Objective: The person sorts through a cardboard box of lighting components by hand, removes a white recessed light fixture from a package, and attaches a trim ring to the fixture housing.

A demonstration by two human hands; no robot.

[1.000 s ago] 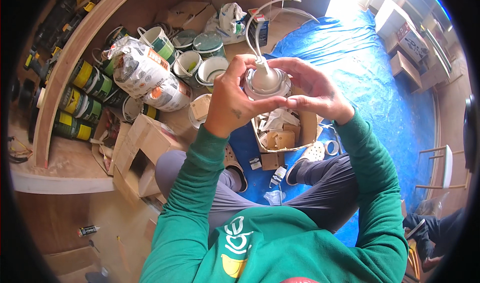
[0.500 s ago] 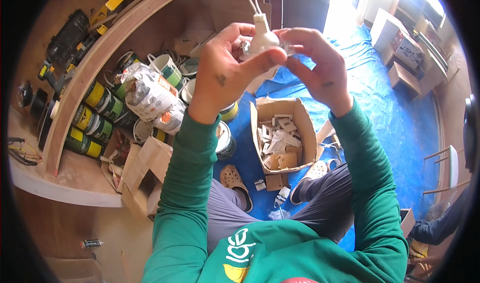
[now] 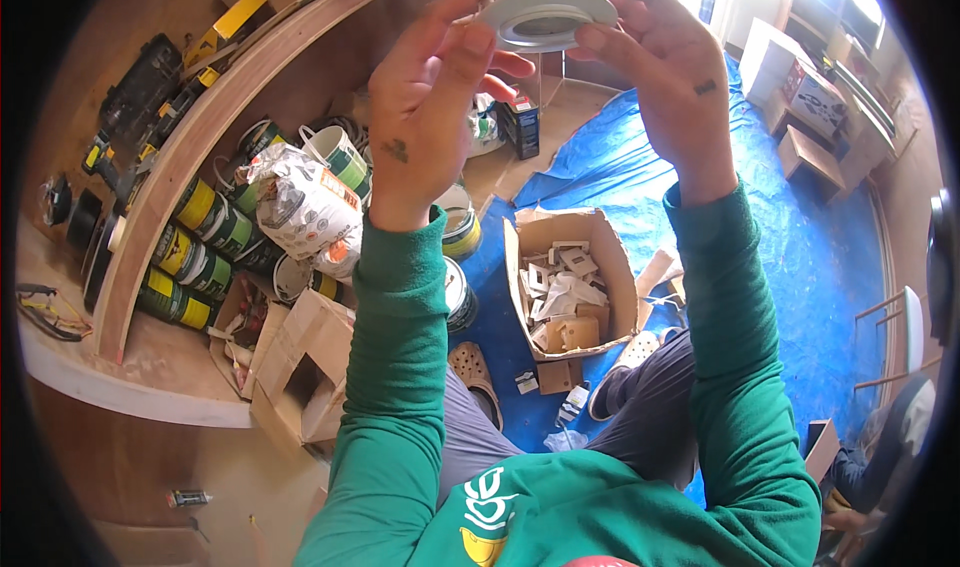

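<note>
Raised high in front of me is a round white recessed downlight (image 3: 551, 3), its flared ring tilted and its narrower body above, running off the top edge. My right hand (image 3: 668, 79) pinches the ring's right side between thumb and fingers. At the ring's left side, my left hand (image 3: 428, 107) has its thumb and index finger close around a small part by the rim, which I cannot make out clearly. The other left fingers are loosely spread below it.
An open cardboard box (image 3: 514, 277) of white plates and scraps stands between my feet on blue sheeting (image 3: 790, 267). Paint buckets (image 3: 335, 157) and a white sack (image 3: 300, 202) crowd the left under a wooden beam (image 3: 190, 137). A person's dark sleeve (image 3: 858, 472) shows at lower right.
Both hands have risen with the downlight, and its flared ring now shows where its body and wires showed before. My left fingers have loosened and spread from around the body.
</note>
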